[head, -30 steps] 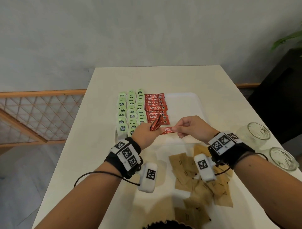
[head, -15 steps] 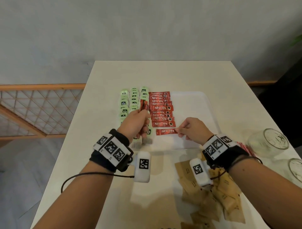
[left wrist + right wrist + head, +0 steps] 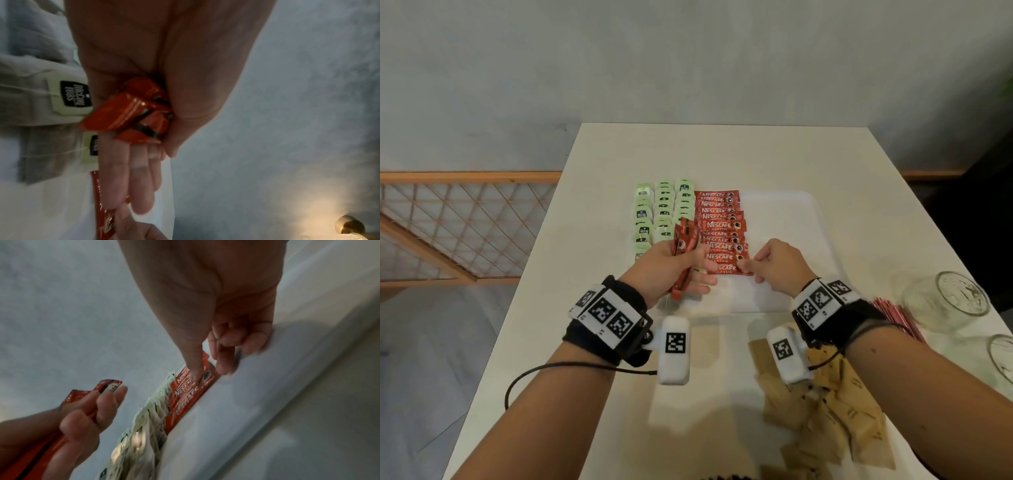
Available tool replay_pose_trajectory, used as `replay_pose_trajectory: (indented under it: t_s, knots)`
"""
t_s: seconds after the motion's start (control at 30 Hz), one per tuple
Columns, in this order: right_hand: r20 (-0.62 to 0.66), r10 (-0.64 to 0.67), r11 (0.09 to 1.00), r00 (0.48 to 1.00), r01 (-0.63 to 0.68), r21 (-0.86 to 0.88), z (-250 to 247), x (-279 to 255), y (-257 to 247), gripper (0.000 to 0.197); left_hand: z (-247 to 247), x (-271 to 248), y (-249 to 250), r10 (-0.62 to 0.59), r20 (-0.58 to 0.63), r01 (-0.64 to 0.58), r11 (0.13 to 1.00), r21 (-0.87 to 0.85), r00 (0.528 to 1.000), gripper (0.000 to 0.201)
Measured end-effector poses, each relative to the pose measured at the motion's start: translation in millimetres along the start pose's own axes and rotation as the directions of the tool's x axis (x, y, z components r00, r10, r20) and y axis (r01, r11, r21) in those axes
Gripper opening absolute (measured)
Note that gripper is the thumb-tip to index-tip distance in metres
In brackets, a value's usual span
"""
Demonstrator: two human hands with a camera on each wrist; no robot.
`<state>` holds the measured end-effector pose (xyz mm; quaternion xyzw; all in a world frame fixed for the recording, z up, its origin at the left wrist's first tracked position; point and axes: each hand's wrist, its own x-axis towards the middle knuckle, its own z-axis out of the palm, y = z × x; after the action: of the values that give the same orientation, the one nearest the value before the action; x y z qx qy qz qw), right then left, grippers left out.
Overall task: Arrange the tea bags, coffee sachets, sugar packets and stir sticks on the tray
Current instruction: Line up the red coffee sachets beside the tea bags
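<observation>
A white tray (image 3: 784, 219) carries three columns of green tea bags (image 3: 664, 209) and one column of red coffee sachets (image 3: 722, 226). My left hand (image 3: 681, 267) hovers over the tray's near left part and grips a bundle of red sachets (image 3: 685, 243), seen close up as the bundle (image 3: 133, 113). My right hand (image 3: 763, 262) pinches the right end of the nearest sachet (image 3: 724, 269), which lies flat at the near end of the red column. In the right wrist view the thumb (image 3: 195, 369) presses on that sachet (image 3: 185, 389).
Brown sugar packets (image 3: 825, 411) lie in a loose heap on the table's near right. Red stir sticks (image 3: 893, 315) lie behind my right wrist. Two glasses (image 3: 948, 298) (image 3: 1003, 356) stand at the right edge. The tray's right half is bare.
My right hand has brought one sachet down onto the tray and up against the near end of the red column. My left hand keeps its bundle and has shifted slightly.
</observation>
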<state>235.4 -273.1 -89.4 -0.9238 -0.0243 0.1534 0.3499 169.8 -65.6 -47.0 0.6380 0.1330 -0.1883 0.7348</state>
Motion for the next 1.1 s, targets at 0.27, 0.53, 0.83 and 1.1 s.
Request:
replay_pose_trajectory:
  t_s: [0.27, 0.53, 0.83, 1.1]
  knots:
    - [0.057, -0.100, 0.921, 0.993, 0.071, 0.383, -14, -35, -7, 0.033, 21, -12, -16, -0.046, 0.131, 0.026, 0.988, 0.154, 0.990, 0.015]
    - [0.183, -0.157, 0.866, 0.970, 0.046, 0.499, -16, -71, -22, 0.025, 43, -19, -23, 0.087, 0.110, -0.128, 0.877, 0.463, 0.990, 0.018]
    - [0.113, -0.167, 0.808, 0.979, 0.070, 0.586, -26, -85, -3, 0.015, 38, -37, -20, 0.116, -0.048, -0.094, 0.938, 0.333, 0.992, 0.039]
    - [0.054, -0.183, 0.783, 0.982, 0.113, 0.612, -28, -90, 7, 0.023, 36, -49, -32, 0.070, -0.160, -0.032, 0.972, 0.231, 0.985, 0.040]
